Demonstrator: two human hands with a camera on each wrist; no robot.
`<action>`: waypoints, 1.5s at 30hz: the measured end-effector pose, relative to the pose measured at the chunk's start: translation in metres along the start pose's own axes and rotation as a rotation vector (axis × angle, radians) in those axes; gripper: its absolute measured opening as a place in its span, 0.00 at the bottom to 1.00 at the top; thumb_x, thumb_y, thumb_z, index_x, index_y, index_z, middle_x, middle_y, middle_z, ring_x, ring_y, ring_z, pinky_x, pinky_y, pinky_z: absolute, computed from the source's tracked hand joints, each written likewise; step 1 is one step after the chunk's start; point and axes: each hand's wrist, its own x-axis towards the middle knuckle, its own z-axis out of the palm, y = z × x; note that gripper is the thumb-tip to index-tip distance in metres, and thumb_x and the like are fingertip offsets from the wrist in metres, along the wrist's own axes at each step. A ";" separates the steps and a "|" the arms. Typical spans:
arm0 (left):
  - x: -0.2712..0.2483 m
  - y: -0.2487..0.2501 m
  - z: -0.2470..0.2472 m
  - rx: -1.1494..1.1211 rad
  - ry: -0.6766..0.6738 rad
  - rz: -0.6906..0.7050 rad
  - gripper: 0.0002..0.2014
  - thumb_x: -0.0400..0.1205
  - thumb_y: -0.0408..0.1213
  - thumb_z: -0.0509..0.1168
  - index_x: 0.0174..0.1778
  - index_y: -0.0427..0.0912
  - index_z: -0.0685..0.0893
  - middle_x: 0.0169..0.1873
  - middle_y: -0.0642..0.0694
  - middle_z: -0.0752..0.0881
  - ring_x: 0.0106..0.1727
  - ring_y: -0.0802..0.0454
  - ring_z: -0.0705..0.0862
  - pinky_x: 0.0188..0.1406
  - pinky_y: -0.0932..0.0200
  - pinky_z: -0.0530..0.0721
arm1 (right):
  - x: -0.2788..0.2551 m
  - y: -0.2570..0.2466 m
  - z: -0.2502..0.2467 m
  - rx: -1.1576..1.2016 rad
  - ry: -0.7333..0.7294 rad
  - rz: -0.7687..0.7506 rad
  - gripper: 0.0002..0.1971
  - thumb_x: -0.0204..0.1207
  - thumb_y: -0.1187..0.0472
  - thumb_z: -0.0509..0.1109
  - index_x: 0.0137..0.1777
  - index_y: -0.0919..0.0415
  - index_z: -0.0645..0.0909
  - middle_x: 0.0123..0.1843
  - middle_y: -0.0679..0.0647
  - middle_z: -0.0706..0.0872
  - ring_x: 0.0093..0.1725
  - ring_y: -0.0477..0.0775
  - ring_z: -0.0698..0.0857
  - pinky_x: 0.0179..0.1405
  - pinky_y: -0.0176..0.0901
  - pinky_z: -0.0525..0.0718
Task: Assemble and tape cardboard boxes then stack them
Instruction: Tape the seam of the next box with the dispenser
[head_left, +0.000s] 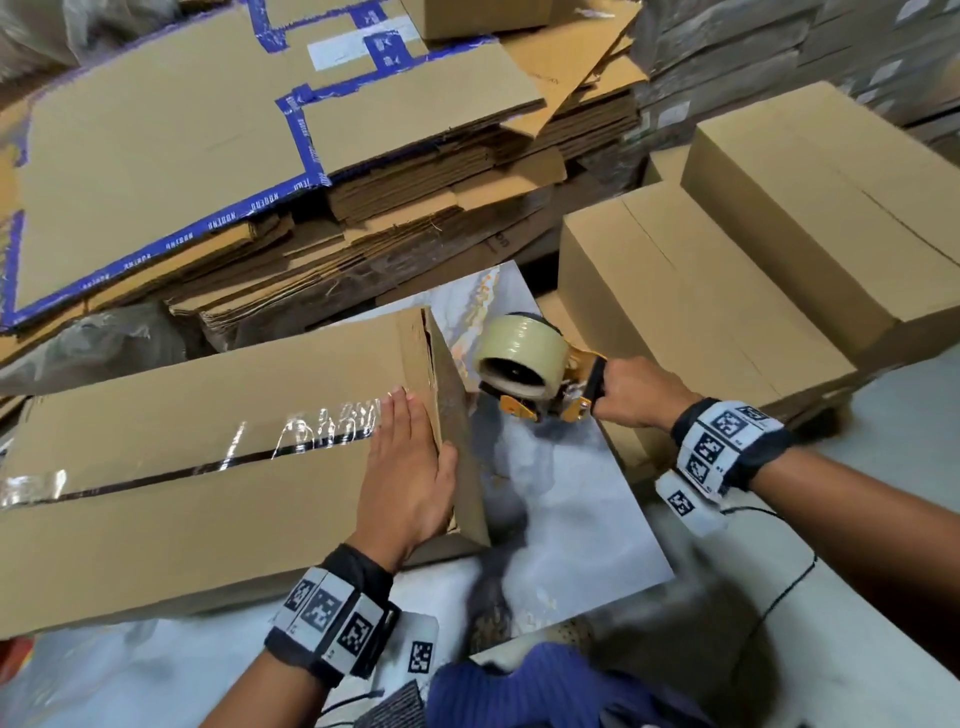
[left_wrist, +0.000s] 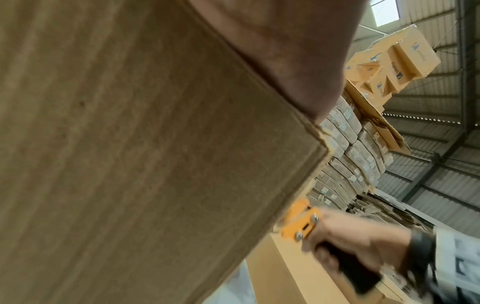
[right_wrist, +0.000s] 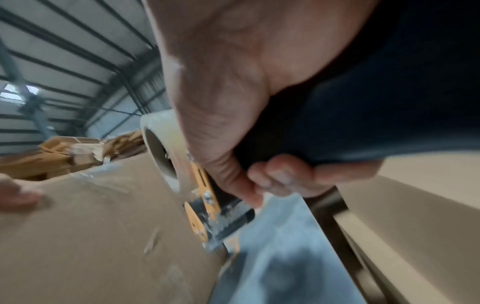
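A long cardboard box (head_left: 182, 493) lies on the floor in front of me, with clear tape (head_left: 322, 426) running along its top seam. My left hand (head_left: 408, 467) lies flat on the box's right end, fingers straight, thumb over the end edge. My right hand (head_left: 636, 392) grips the black handle of an orange tape dispenser (head_left: 524, 374) holding a clear tape roll. The dispenser sits just off the box's right end face (right_wrist: 103, 236), low beside it. In the left wrist view the cardboard (left_wrist: 130, 144) fills most of the frame, and the dispenser (left_wrist: 301, 222) shows beyond the corner.
Assembled boxes (head_left: 727, 291) are stacked to the right. Flattened cardboard sheets (head_left: 208, 156), some edged with blue tape, pile up behind the box. A grey marbled tile floor (head_left: 561, 499) shows between them. Wrapped bundles (left_wrist: 345, 164) stand further back.
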 end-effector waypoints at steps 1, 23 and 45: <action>0.000 0.000 -0.001 -0.004 0.006 -0.010 0.50 0.73 0.62 0.25 0.89 0.33 0.42 0.89 0.38 0.38 0.89 0.45 0.37 0.88 0.51 0.38 | 0.001 0.005 0.010 0.082 -0.039 0.020 0.11 0.75 0.63 0.70 0.32 0.58 0.74 0.30 0.55 0.78 0.29 0.52 0.75 0.24 0.41 0.66; -0.010 0.003 -0.008 -0.114 0.156 0.027 0.46 0.82 0.68 0.33 0.89 0.39 0.53 0.90 0.39 0.47 0.90 0.45 0.43 0.88 0.51 0.41 | 0.034 -0.021 0.134 0.434 -0.266 0.251 0.26 0.66 0.34 0.75 0.53 0.55 0.86 0.50 0.55 0.91 0.51 0.60 0.90 0.54 0.52 0.89; 0.027 -0.152 -0.102 0.162 0.100 -0.069 0.13 0.88 0.43 0.61 0.66 0.42 0.79 0.59 0.39 0.81 0.62 0.40 0.78 0.61 0.39 0.79 | -0.009 -0.162 0.068 1.693 0.144 0.208 0.12 0.89 0.63 0.64 0.41 0.59 0.72 0.28 0.51 0.73 0.23 0.45 0.72 0.22 0.34 0.72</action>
